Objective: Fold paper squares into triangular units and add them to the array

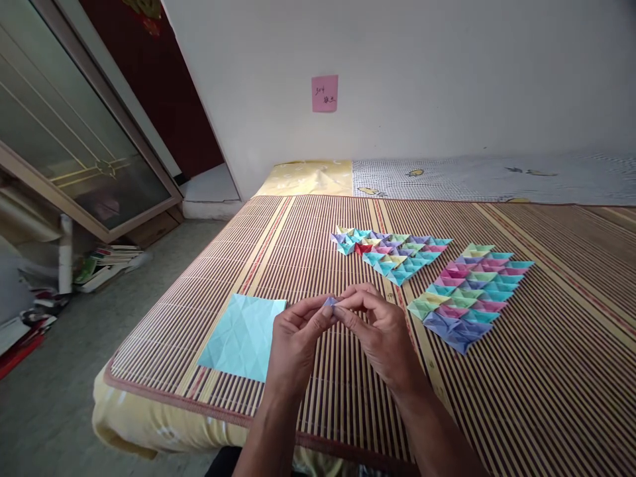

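A small piece of folded purple paper (330, 302) is pinched between the fingertips of both hands, above the bamboo mat. My left hand (302, 324) grips it from the left with thumb and forefinger. From the right, my right hand (375, 324) pinches its other side, and the fingers hide most of it. A creased light-blue paper sheet (238, 336) lies flat just left of my left hand. Beyond my right hand rest rows of folded paper pieces (392, 252) in several colours. Another batch of folded pieces (472, 281) lies farther right, with larger purple ones (457, 329) at its near end.
The bamboo mat (199, 318) covers a bed whose yellow sheet (169, 421) shows at the near edge. A pink note (324, 93) is stuck to the wall (422, 79). At left are a glass door (84, 119) and books (112, 262) on the floor.
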A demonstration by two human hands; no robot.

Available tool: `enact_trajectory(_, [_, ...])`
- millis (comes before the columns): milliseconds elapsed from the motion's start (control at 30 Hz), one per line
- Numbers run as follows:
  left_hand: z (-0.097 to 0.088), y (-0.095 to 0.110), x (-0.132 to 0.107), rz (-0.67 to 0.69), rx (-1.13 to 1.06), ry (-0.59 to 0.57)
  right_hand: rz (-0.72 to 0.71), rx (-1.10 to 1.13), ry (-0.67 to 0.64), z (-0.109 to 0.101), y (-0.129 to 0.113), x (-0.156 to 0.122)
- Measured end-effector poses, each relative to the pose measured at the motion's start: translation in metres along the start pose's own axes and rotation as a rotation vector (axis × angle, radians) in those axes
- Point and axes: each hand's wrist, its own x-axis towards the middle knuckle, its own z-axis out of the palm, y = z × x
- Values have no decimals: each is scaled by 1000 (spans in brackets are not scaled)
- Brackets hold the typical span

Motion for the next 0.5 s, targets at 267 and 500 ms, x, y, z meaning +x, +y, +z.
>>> enact_trajectory(267, [3,-3,2,-11,-69,45,76,105,6,4,0,0])
enact_trajectory(500, [3,-10,0,62,4,63,90,-17,69,6,-1,-1])
